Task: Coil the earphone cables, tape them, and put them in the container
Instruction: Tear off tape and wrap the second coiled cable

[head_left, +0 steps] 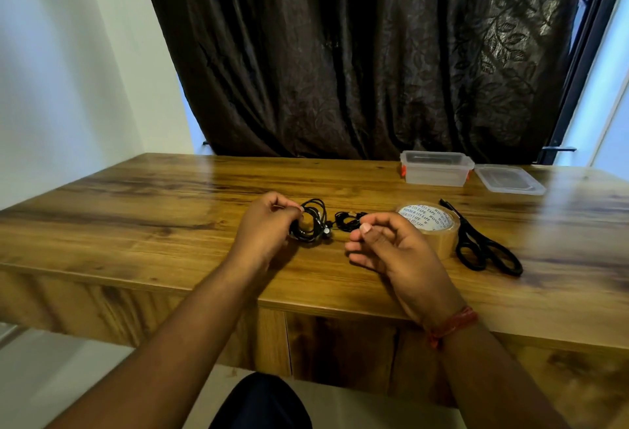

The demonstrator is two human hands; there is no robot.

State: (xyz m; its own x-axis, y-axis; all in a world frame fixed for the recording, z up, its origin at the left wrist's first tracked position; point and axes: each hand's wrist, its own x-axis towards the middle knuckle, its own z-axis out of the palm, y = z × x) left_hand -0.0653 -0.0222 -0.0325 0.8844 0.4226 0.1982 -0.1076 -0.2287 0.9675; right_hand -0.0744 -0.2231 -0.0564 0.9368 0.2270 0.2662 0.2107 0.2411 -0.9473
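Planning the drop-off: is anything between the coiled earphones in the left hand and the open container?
Nothing visible blocks it. The earphone coil sits in the left hand; the container stands open at the far right, its lid beside it. Bare table lies between.

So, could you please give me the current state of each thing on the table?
earphone cable: coiled, untaped, gripped by left hand
second earphone cable: bundled, lying on table
right hand: loosely curled, holding nothing
container: open
lid: off, beside container
tape roll: lying flat
scissors: closed

Black earphone cables (311,222) — brown tape roll (432,229)
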